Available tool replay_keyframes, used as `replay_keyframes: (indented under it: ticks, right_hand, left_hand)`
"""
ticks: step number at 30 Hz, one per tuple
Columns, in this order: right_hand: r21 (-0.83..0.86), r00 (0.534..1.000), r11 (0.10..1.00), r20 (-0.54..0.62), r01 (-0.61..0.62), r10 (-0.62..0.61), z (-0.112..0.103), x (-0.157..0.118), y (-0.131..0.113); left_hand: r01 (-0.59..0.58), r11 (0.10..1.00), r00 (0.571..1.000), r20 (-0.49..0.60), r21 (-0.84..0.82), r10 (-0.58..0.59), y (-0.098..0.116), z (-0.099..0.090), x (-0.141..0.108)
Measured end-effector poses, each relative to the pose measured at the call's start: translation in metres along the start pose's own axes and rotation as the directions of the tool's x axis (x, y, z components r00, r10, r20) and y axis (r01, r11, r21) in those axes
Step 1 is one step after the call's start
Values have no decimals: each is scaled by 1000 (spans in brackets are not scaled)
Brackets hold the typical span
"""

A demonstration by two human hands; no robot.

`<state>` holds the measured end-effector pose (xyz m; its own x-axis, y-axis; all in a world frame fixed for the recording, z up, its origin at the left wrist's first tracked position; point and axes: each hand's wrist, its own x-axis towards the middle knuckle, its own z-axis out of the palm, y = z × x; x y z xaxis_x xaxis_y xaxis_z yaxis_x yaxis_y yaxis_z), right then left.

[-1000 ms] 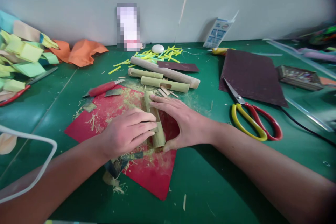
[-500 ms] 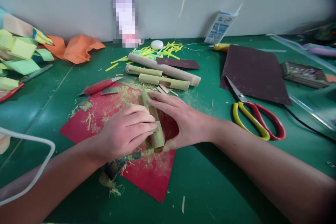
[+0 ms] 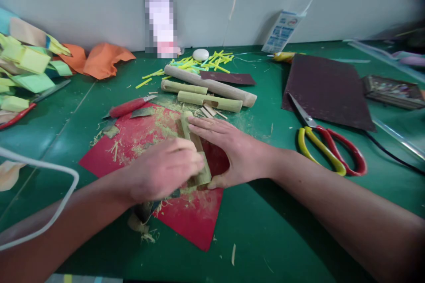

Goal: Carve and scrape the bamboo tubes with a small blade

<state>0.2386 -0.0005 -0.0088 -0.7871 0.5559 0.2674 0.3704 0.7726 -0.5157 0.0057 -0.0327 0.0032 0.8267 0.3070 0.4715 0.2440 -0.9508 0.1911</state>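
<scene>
A short split bamboo piece (image 3: 205,171) lies lengthwise away from me over a dusty red sheet (image 3: 191,223). My right hand (image 3: 232,148) grips it from the right, fingers at its far end and thumb at the near end. Over its middle, the closed fingers of my left hand (image 3: 168,166), blurred by motion, press a small dusty piece of sandpaper onto the bamboo; that piece is mostly hidden now. Pale shavings and dust cover the sheet. Just beyond lie a notched bamboo tube (image 3: 192,99), another short tube (image 3: 172,86) and a longer grey stick (image 3: 235,92).
A red-handled knife (image 3: 128,107) rests at the sheet's far left corner. Scissors (image 3: 323,141) lie right, their tip on dark sandpaper (image 3: 327,90). Paper pieces (image 3: 33,62) are heaped left. A white cable (image 3: 63,168) loops over my left forearm. A pixelated phone-like shape (image 3: 161,22) leans against the wall.
My left hand has shifted slightly right along the bamboo and is more blurred. My right hand keeps its grip. The whole view has shifted slightly.
</scene>
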Motion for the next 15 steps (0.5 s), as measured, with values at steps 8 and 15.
replay_keyframes:
  ticks: [8,15]
  right_hand:
    - [-23,1000,1000,-5,-3,3,0,0,-2]
    - [-34,1000,999,4,-5,5,2,1,-1]
  left_hand:
    - [-4,1000,1000,-6,20,4,0,0,-1]
    - [36,998,999,9,57,-36,0,-1,-4]
